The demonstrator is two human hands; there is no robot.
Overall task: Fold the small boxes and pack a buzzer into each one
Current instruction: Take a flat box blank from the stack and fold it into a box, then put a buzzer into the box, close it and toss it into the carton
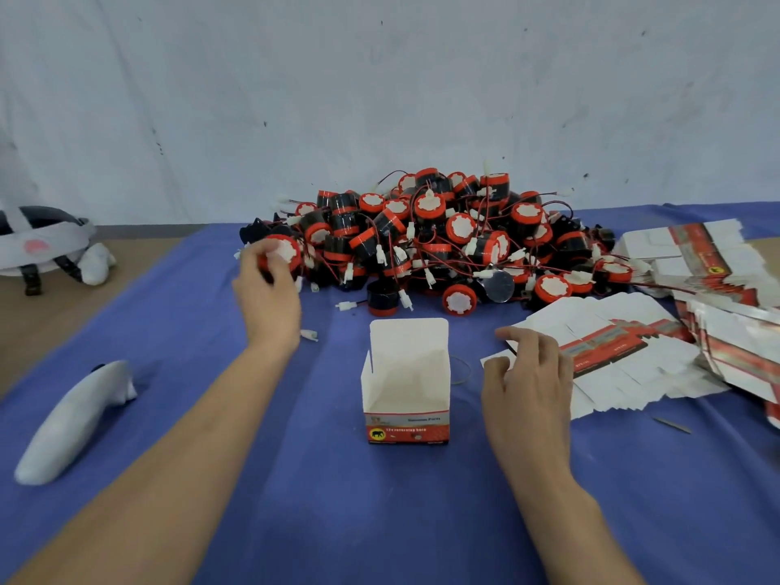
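On the front of the open small box before me, a grey line seems to read "Genuine Parts"; below it, on the red band, "12v reversing horn", blurred; left of that, a black elephant on a yellow disc; the flat box blanks to my right carry red strips with print too small to read.

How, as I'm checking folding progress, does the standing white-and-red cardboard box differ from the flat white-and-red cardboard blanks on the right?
The standing white-and-red cardboard box is erected, upright and open-topped, with its lid flap raised; the flat white-and-red cardboard blanks lie unfolded. The box stands alone on the blue cloth; the blanks overlap in a fanned heap. Both are white card with red print.
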